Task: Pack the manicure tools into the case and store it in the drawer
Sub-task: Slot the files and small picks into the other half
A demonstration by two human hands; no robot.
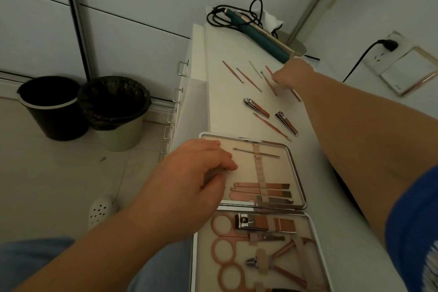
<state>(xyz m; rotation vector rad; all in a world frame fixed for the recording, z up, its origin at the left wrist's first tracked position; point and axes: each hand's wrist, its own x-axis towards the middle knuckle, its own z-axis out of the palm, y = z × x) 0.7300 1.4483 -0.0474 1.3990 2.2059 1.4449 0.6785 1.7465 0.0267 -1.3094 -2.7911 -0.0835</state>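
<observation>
An open manicure case (pixel 297 166) lies on the white cabinet top, both halves holding rose-gold tools under elastic bands. My left hand (pixel 199 173) rests flat on the left part of the upper half, fingers together. Farther back, several thin rose-gold tools (pixel 248 78) lie loose in a row, with two nail clippers (pixel 256 108) (pixel 286 123) and a long tweezer-like tool (pixel 272 127) closer to the case. My right hand (pixel 291 73) reaches over the far row, its fingers curled down on a thin red-tipped tool (pixel 268 69); whether it grips that tool cannot be told.
A teal hair iron (pixel 260 35) with a coiled black cable and a round mirror on a stand (pixel 305 16) sit at the far end. Drawer handles (pixel 181 69) run down the cabinet's left face. Two bins (pixel 83 106) stand on the floor at left.
</observation>
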